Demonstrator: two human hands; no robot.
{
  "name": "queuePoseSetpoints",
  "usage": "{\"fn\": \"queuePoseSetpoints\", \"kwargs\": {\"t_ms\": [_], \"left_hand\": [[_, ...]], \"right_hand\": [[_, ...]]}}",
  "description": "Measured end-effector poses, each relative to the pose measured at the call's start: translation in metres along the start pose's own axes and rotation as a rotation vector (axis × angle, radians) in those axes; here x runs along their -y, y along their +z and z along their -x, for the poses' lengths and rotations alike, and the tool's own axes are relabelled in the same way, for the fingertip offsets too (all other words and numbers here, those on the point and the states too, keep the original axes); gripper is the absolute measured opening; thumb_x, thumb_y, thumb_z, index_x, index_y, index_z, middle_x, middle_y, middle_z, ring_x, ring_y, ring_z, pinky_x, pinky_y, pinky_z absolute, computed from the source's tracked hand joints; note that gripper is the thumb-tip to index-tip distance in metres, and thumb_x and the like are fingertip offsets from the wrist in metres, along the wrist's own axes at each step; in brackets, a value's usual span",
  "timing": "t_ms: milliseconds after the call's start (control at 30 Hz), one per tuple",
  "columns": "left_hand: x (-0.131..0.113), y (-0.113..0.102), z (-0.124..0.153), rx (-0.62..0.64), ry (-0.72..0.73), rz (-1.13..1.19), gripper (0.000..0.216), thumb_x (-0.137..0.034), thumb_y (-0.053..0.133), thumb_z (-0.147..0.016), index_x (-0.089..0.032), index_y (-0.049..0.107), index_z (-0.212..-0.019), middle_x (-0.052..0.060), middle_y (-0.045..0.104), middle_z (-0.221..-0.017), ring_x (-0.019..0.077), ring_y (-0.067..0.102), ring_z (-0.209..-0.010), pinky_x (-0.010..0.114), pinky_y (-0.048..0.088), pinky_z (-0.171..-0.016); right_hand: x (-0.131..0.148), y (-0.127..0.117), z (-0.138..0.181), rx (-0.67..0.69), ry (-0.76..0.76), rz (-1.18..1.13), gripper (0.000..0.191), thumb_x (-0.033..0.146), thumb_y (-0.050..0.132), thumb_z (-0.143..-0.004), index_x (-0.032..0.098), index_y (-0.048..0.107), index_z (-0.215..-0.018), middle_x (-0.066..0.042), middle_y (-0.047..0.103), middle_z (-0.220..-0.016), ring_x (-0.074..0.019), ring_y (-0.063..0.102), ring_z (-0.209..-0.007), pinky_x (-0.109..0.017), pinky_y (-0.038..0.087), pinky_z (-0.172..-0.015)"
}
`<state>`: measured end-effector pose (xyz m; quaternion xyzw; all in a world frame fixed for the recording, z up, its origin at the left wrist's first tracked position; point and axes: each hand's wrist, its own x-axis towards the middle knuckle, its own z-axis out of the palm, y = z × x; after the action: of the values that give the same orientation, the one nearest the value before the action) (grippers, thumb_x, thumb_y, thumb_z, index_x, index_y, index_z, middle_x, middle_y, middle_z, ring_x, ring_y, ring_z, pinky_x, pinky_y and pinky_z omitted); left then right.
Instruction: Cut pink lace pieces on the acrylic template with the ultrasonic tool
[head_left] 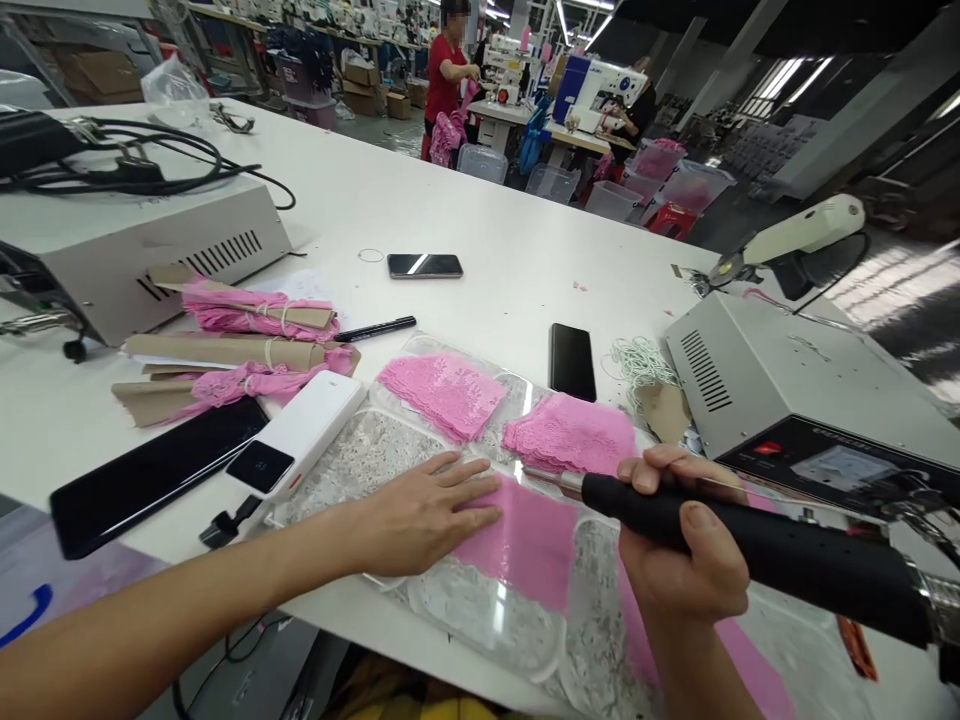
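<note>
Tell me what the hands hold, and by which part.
The right hand grips a tool by the front of its black handle, toward the metal tip. The left hand grips nothing; it lies flat on the pink fabric.

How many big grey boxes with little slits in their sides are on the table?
2. One box is on the left, behind the pink bundles. The other box is on the right, beyond the right hand holding the black tool.
</note>
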<state>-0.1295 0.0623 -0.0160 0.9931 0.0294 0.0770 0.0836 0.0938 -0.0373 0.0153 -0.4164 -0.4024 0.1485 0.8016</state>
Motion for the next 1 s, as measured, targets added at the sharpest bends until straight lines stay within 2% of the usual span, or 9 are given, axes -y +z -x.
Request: {"fn": "queuePoseSetpoints", "kwargs": {"t_ms": [233,367,467,567,700,800,1000], "left_hand": [[0.003,-0.002,-0.001,0.07,0.02,0.014,0.043,-0.026,0.04,-0.101,-0.017,0.047,-0.143,0.01,0.04,-0.153,0.0303,0.032,-0.144,0.048,0.025,-0.119],[0.003,-0.003,0.0,0.089,0.029,-0.01,0.044,-0.021,0.04,-0.1,-0.016,0.044,-0.144,0.011,0.04,-0.153,0.029,0.03,-0.145,0.049,0.026,-0.119],[-0.004,-0.002,-0.001,-0.024,0.051,-0.023,0.039,-0.018,0.038,-0.101,-0.012,0.051,-0.138,0.012,0.052,-0.144,0.0259,0.043,-0.138,0.045,0.034,-0.115],[-0.018,-0.001,-0.009,-0.171,0.076,-0.017,0.034,-0.014,0.038,-0.101,-0.009,0.058,-0.128,0.013,0.064,-0.128,0.0229,0.057,-0.122,0.039,0.047,-0.104],[-0.037,0.006,-0.032,-0.257,0.097,0.007,0.028,-0.012,0.042,-0.099,-0.006,0.064,-0.115,0.013,0.069,-0.114,0.0229,0.063,-0.108,0.037,0.052,-0.094],[-0.043,0.016,-0.047,-0.241,0.094,0.021,0.027,-0.019,0.046,-0.098,-0.006,0.063,-0.114,0.015,0.066,-0.119,0.026,0.06,-0.114,0.041,0.05,-0.1],[-0.042,0.03,-0.052,-0.101,0.089,0.02,0.037,-0.03,0.044,-0.101,-0.013,0.054,-0.132,0.014,0.053,-0.141,0.031,0.045,-0.135,0.05,0.042,-0.109]], "right_hand": [[0.001,-0.001,0.0,-0.004,0.023,-0.008,0.018,0.025,0.058,-0.072,0.021,0.067,-0.088,-0.002,0.064,-0.086,-0.0122,0.054,-0.063,-0.034,0.049,-0.064],[0.004,-0.002,0.002,0.0,0.034,-0.019,0.019,0.024,0.058,-0.072,0.02,0.067,-0.088,-0.002,0.063,-0.086,-0.0127,0.053,-0.063,-0.035,0.049,-0.063],[0.007,-0.005,0.001,-0.022,0.031,-0.011,0.02,0.024,0.059,-0.07,0.02,0.067,-0.087,-0.003,0.063,-0.085,-0.0131,0.052,-0.062,-0.035,0.048,-0.062],[0.01,-0.008,-0.002,-0.064,0.024,-0.013,0.019,0.023,0.058,-0.069,0.019,0.067,-0.086,-0.004,0.064,-0.085,-0.0133,0.051,-0.062,-0.035,0.048,-0.063],[0.016,-0.012,-0.004,-0.097,0.019,-0.009,0.018,0.022,0.057,-0.07,0.019,0.066,-0.086,-0.004,0.064,-0.085,-0.0132,0.053,-0.062,-0.036,0.048,-0.063],[0.022,-0.016,-0.004,-0.093,-0.002,-0.004,0.019,0.022,0.057,-0.071,0.019,0.066,-0.087,-0.004,0.064,-0.086,-0.0132,0.053,-0.062,-0.036,0.049,-0.064],[0.03,-0.024,-0.005,-0.121,-0.034,-0.001,0.017,0.022,0.058,-0.071,0.019,0.066,-0.086,-0.003,0.063,-0.084,-0.0131,0.053,-0.062,-0.035,0.048,-0.064]]}}
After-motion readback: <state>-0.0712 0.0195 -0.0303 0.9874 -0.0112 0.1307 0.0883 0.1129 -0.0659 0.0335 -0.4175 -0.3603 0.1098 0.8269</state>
